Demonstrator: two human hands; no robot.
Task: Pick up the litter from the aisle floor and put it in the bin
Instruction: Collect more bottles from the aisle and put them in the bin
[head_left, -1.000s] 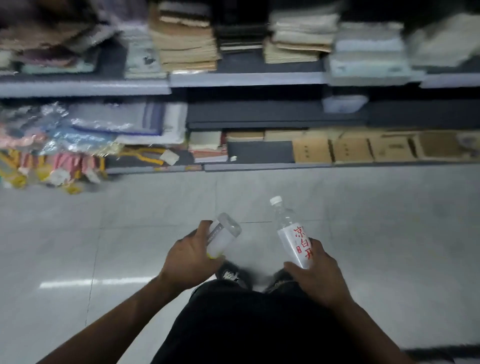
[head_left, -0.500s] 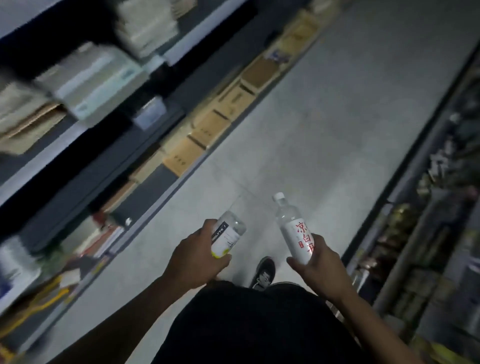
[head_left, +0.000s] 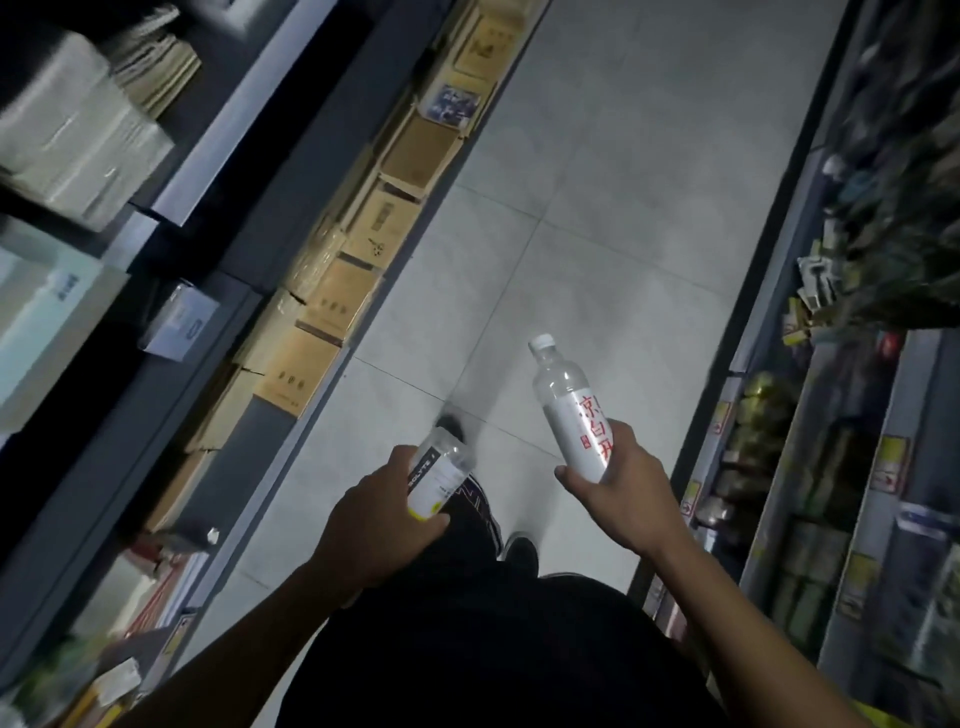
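bottles: 2, clear plastic
left hand (head_left: 374, 525): grip curled round short capless bottle with yellow-marked label (head_left: 439, 480)
right hand (head_left: 621, 499): grip curled round tall white-capped bottle with red characters (head_left: 571, 410)

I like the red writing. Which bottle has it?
The taller bottle in the right hand, with a white cap. The shorter bottle in the left hand has a white and yellow label.

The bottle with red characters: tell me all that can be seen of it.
The bottle is clear plastic, looks empty, and has a white screw cap on top. A white label with large red characters wraps its lower body. It is tilted, cap pointing up and to the left, above the grey tiled aisle floor. The right hand grips its lower part; nothing else touches it.
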